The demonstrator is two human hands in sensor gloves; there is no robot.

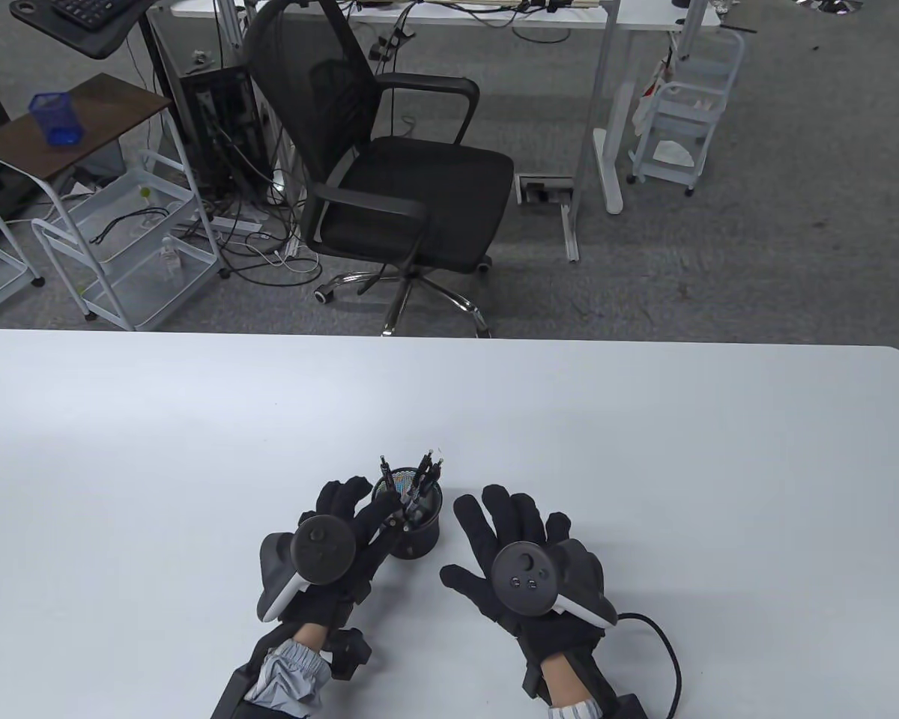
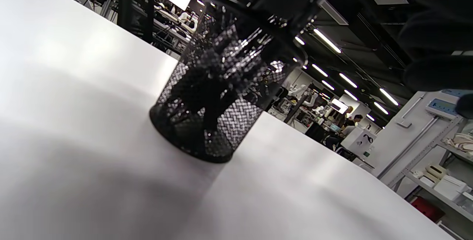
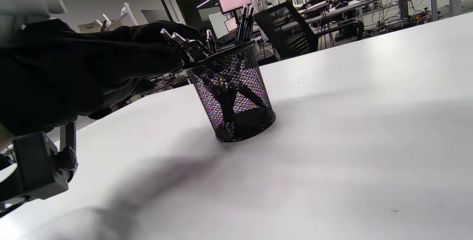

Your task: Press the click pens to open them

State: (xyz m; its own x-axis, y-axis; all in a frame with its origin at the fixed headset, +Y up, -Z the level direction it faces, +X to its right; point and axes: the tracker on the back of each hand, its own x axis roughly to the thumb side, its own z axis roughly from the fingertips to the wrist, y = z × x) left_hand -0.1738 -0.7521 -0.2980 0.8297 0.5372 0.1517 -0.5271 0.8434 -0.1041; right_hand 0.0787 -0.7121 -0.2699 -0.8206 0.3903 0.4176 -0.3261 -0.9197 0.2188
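A black mesh pen cup stands on the white table between my hands and holds several black click pens with their button ends up. My left hand reaches to the cup's near-left rim, and its fingers pinch a pen leaning there. The right wrist view shows the left hand at the rim of the cup, with two pen tops sticking out above the fingers. My right hand rests open and empty, fingers spread, just right of the cup. The cup fills the left wrist view.
A black office chair stands on the floor beyond the table's far edge, with white wire carts to its left. The right glove's cable loops on the table near the front edge.
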